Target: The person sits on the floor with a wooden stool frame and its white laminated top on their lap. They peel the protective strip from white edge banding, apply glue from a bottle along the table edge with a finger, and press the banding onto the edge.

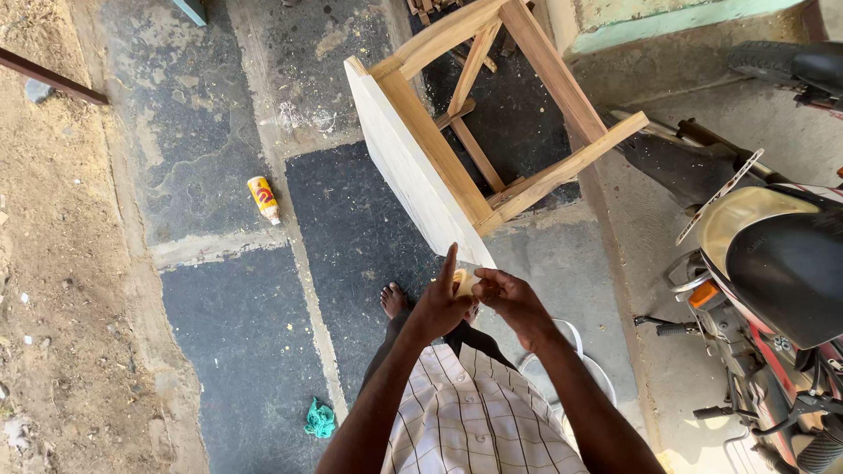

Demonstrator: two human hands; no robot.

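Note:
An unfinished wooden stool (457, 132) lies tipped on its side on the stone floor, its pale seat slab facing left and its legs pointing up and right. My left hand (439, 303) and my right hand (509, 298) meet just below the seat's near corner. Between them they pinch a small pale yellowish piece (464, 281); what it is I cannot tell. My left forefinger points up toward the seat edge. My bare foot (392, 300) shows below the hands.
A small orange-and-white bottle (262, 197) lies on the floor to the left. A green rag (320, 420) sits near the bottom. A parked motorcycle (773, 263) fills the right side. A white tub (588, 369) stands by my legs. Dirt ground runs along the left.

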